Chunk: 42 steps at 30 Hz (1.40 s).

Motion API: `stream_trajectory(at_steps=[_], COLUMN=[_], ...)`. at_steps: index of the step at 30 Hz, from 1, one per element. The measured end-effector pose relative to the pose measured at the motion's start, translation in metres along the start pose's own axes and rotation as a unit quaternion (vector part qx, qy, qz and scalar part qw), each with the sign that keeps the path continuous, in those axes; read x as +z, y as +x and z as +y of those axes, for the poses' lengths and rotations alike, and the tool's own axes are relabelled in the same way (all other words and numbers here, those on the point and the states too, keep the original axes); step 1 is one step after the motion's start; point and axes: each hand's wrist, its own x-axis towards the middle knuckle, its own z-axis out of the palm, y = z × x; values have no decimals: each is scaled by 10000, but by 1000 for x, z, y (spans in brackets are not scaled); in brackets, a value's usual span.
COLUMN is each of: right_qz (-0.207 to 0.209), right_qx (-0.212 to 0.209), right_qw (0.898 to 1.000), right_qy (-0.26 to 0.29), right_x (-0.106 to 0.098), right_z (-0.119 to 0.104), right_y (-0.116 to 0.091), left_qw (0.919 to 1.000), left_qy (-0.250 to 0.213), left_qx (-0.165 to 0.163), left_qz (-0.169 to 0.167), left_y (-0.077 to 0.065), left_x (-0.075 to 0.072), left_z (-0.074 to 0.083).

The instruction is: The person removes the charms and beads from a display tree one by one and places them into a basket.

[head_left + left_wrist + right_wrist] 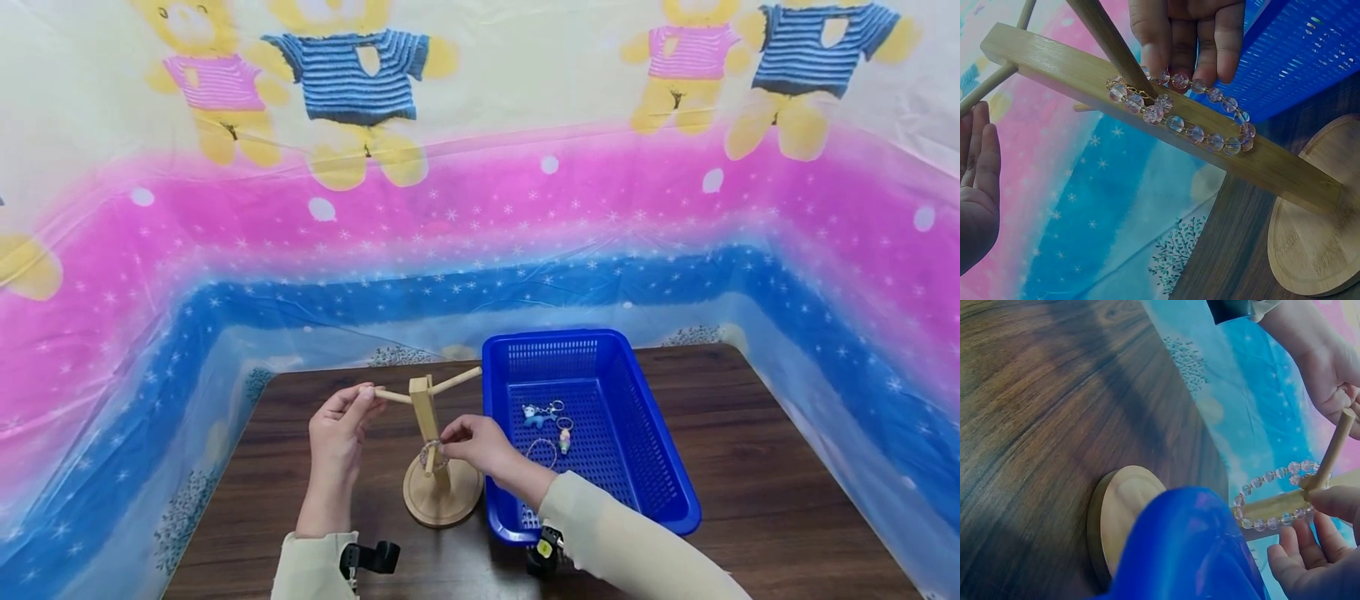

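Note:
A beaded bracelet of clear pinkish beads loops around a lower peg of a wooden stand and lies against its post. My right hand pinches the bracelet's edge between thumb and fingers, close to the peg, as the right wrist view shows. My left hand holds the outer end of the stand's upper left peg with thumb and fingertips. Another upper peg points right and bears nothing. The stand is upright on its round base.
A blue plastic basket stands just right of the stand, under my right forearm. Inside lie a blue keychain, a pastel-coloured keychain and another bracelet. The dark wooden table meets a printed cloth backdrop.

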Motion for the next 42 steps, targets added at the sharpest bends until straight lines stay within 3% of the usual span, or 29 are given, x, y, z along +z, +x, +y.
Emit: stream_trajectory(at_steps=[8,17,36,42], right_qz=[241,221,-105,-262], right_qx=[-143,-136,-497,-514], right_qw=[9996,9990,9963,9977], right_qy=[-96,-360,-699,-346], right_x=[3,3,-3,-2], right_z=[3,4,-1,-2], right_y=[-3,-3,-10,-13], left_qw=[10000,9998,9996,9991], left_qy=[56,110,190,329], left_qx=[1,-41,-41,-13], left_qz=[62,175,189,248], left_y=[-1,-1,-1,-2], left_x=[1,0,1,2], left_z=[-1,-2,-1,0])
